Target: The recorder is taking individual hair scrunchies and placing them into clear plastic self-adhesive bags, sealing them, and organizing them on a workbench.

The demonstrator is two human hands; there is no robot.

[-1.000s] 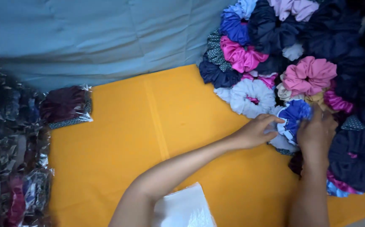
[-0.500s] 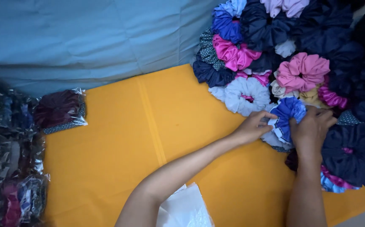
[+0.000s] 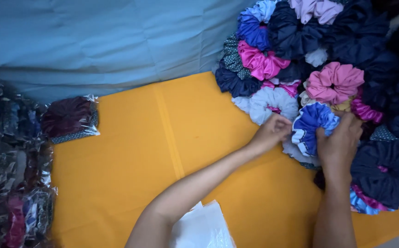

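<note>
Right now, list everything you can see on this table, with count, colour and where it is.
blue and white scrunchie: one, held between both hands
loose scrunchies: a heap, too many to count, navy, pink, blue, lilac, white, upper right
bagged scrunchies: many, clear plastic, left edge
maroon bagged scrunchie: one, apart from that heap
orange sheet: one, centre
blue cloth: one, upper left
clear bags: a stack, bottom centre
left hand: on the scrunchie
right hand: on the scrunchie

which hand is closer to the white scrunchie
Left. The left hand rests just below the white scrunchie, touching its edge. The right hand is farther right, beyond the blue scrunchie both hands grip.
</note>
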